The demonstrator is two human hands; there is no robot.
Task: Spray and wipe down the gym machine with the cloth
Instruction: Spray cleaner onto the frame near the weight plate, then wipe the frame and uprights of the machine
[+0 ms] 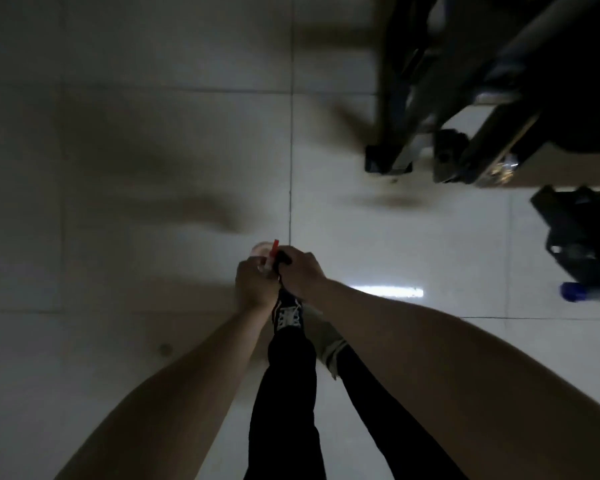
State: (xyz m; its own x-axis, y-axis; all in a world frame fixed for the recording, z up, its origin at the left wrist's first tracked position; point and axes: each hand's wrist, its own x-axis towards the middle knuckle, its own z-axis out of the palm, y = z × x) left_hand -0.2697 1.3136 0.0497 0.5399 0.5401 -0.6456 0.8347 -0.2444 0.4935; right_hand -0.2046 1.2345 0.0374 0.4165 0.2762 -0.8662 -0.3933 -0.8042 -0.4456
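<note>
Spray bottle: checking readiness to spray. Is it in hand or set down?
In hand: the left hand and right hand both grip the spray bottle above the floor.

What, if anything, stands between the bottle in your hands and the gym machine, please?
Nothing visible does: only floor lies between the bottle, gripped by the left hand and right hand, and the machine at upper right.

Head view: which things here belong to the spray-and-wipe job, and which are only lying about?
For the job:
- spray bottle, gripped by left hand and right hand
- gym machine, upper right
- no cloth can be clearly seen

Lying about:
- blue-ended object on the floor, far right
</note>
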